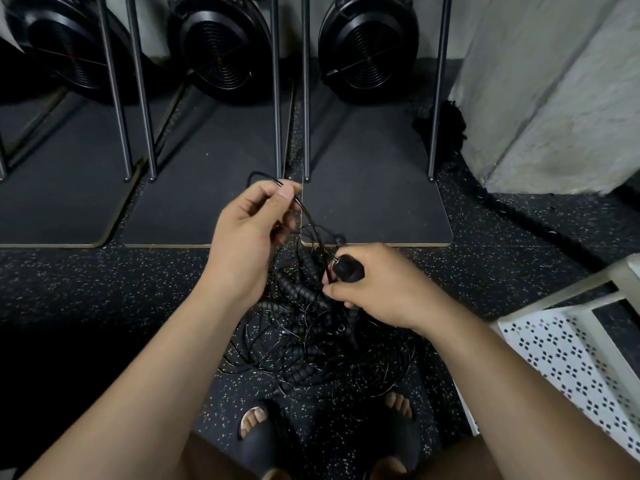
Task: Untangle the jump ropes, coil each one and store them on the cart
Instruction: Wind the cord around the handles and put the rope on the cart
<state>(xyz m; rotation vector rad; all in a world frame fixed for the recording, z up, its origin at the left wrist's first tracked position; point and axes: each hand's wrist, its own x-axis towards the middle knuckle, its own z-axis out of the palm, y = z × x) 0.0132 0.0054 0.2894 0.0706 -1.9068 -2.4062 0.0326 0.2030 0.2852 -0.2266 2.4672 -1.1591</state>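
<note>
A tangle of black jump ropes [311, 355] lies on the speckled floor between my feet, thin cables looped around ribbed black handles. My left hand [249, 233] is raised above the pile and pinches a thin cable [308, 220] between thumb and forefinger. My right hand [374, 289] grips a black jump rope handle [348, 268], its end pointing up and left. The cable runs from my left fingers down to that handle. The white perforated cart [568, 362] stands at the right edge.
Three black fan-wheel machines [367, 46] stand behind on dark mats [374, 188] with metal legs [438, 88]. A thick black rope [526, 216] lies along a white wall [554, 98] at the right. My sandalled feet [263, 434] are just below the tangle.
</note>
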